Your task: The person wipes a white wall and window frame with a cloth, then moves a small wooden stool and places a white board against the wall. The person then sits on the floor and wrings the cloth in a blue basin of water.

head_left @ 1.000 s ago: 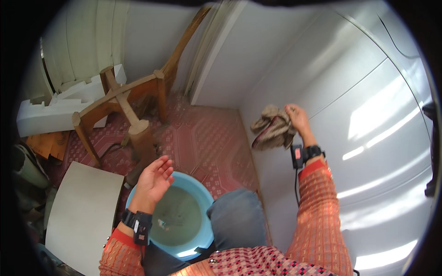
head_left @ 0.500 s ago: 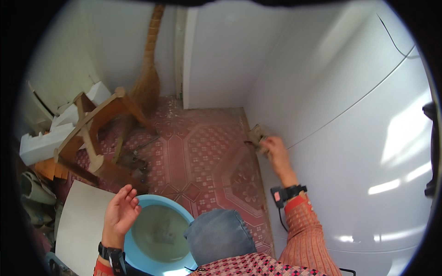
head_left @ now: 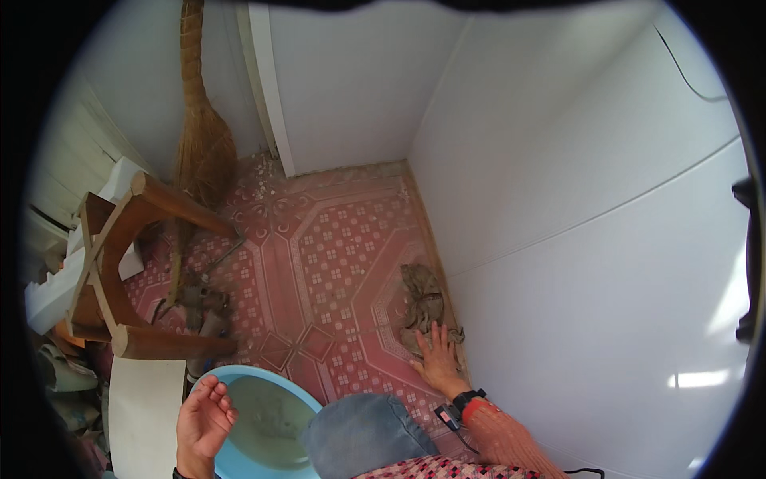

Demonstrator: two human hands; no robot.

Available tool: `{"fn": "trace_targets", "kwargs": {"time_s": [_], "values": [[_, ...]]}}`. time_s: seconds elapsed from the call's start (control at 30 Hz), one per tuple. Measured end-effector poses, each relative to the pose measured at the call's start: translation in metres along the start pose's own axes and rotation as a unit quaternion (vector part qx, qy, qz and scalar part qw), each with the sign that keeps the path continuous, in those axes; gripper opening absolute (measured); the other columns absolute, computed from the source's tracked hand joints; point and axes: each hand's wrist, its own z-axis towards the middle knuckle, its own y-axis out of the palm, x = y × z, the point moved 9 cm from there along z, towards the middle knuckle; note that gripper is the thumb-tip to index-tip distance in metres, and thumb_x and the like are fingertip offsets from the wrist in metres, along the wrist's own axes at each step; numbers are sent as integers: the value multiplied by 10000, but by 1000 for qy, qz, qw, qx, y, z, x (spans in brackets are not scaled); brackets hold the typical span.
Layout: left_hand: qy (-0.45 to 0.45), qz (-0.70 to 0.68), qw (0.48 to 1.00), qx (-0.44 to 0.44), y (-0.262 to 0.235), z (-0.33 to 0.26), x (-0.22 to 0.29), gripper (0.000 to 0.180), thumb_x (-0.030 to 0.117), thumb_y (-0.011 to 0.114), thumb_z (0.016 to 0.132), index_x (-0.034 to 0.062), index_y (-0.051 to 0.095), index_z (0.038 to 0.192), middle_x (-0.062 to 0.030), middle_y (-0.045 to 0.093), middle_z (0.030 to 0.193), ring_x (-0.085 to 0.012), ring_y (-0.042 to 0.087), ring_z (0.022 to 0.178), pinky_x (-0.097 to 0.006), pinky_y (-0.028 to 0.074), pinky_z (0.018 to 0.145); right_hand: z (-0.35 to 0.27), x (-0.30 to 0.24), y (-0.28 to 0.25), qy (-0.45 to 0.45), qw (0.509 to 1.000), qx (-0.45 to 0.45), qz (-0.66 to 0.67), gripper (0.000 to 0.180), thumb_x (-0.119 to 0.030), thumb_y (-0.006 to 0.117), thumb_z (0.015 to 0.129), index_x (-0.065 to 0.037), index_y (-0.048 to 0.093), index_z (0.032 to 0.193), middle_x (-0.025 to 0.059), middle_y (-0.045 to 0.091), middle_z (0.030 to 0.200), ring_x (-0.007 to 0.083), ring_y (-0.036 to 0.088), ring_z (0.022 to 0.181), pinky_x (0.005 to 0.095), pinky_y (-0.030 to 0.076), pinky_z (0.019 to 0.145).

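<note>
Fingers (head_left: 433, 339) of rt hand (head_left: 438, 359) flat on rag (head_left: 424, 299), lt hand (head_left: 203, 415) open over basin (head_left: 239, 461)

Pink patterned floor tiles (head_left: 319, 263), brown-grey rag (head_left: 423, 299), light blue basin (head_left: 255, 431), white wall (head_left: 574, 199), straw-coloured broom (head_left: 203, 152)

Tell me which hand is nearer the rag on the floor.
Right. The right hand lies flat on the rag by the wall; the left hand is well away, over the blue basin.
</note>
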Motion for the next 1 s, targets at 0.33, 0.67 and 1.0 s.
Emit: {"fn": "trace_targets", "kwargs": {"time_s": [0.33, 0.67, 1.0], "values": [[-19, -34, 999, 11, 4, 17, -29, 160, 138, 575, 933, 97, 642, 1072, -56, 699, 950, -192, 658, 798, -352, 538, 743, 84, -11, -22, -44, 983, 180, 7, 785, -147, 735, 807, -155, 354, 1493, 198, 243, 1561, 453, 210, 1439, 708, 186, 1093], [51, -45, 997, 24, 13, 14, 3, 192, 186, 510, 980, 119, 650, 1094, -26, 692, 956, -174, 648, 802, -355, 532, 741, 327, -25, -99, -7, 969, 245, -38, 677, -265, 678, 883, -195, 381, 1487, 212, 276, 1559, 454, 267, 1418, 697, 276, 1042], [57, -69, 996, -7, 19, 11, -4, 223, 160, 516, 960, 103, 661, 1121, -54, 704, 988, -185, 656, 840, -367, 527, 779, 271, -29, -95, -26, 978, 205, -12, 644, -297, 702, 840, -185, 471, 1430, 165, 371, 1519, 367, 391, 1340, 592, 358, 1023]]}}
